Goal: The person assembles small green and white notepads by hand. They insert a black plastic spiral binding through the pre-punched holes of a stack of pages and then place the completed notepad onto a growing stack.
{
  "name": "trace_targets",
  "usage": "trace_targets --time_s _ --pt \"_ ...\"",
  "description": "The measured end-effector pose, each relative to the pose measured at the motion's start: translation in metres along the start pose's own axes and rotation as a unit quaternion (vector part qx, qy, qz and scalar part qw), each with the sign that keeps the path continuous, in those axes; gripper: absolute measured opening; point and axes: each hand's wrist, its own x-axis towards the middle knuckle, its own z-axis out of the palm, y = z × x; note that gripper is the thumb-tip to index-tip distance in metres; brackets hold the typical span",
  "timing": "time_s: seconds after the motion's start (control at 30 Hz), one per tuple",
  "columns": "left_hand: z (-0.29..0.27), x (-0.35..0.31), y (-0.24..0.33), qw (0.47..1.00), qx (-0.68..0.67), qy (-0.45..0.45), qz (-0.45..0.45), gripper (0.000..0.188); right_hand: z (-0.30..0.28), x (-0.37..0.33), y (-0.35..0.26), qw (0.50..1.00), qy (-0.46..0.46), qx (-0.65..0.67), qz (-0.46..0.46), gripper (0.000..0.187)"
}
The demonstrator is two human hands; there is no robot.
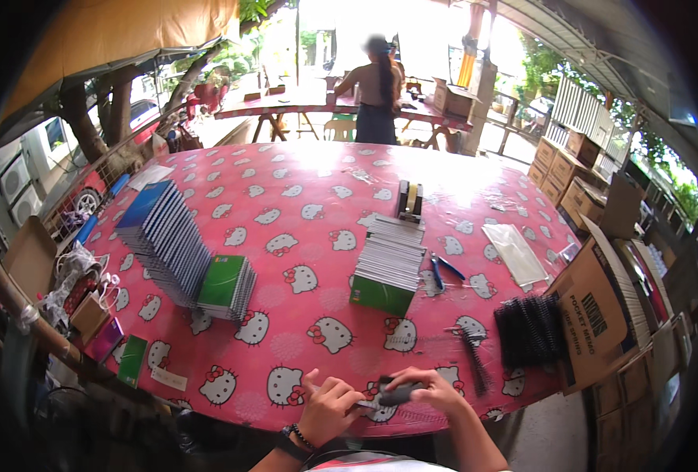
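At the table's near edge, my left hand [333, 405] has its fingers closed on a thin, pale-edged piece that is mostly hidden. Close on its right, my right hand [427, 389] grips a dark grey blocky object [398, 394], its kind unclear. Loose black spiral coils [472, 360] lie to the right of my hands, beside a big pile of black coils [528, 330]. Beyond my hands stands a stack of green-covered notepads [386, 267]. Blue-handled pliers [447, 271] rest to the right of that stack.
At left, a tall stack of blue spiral notebooks [164, 240] adjoins green ones [227, 285]. A tape dispenser [410, 201] and clear plastic sheets [515, 254] sit farther back. An open cardboard box [596, 307] borders the right side. Another person [377, 90] stands at a far table.
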Motion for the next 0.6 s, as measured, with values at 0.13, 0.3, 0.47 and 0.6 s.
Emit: trace_targets --time_s 0.13,0.3,0.47,0.6 --pt "0.000 0.002 0.005 0.998 -0.043 0.005 -0.046 0.036 0.005 -0.001 0.009 0.992 0.047 -0.107 0.057 0.053" --pt "0.001 -0.001 0.004 0.997 -0.058 0.007 -0.056 0.056 0.011 -0.004 0.002 0.996 -0.040 0.071 -0.044 0.042" --pt "0.001 -0.004 0.000 0.998 -0.027 0.002 -0.055 0.067 0.006 0.005 0.005 0.999 0.029 -0.031 -0.025 0.046" --pt "-0.004 0.003 -0.003 0.998 -0.027 0.022 -0.061 0.080 0.004 0.019 0.006 0.969 0.036 -0.236 0.071 0.043"
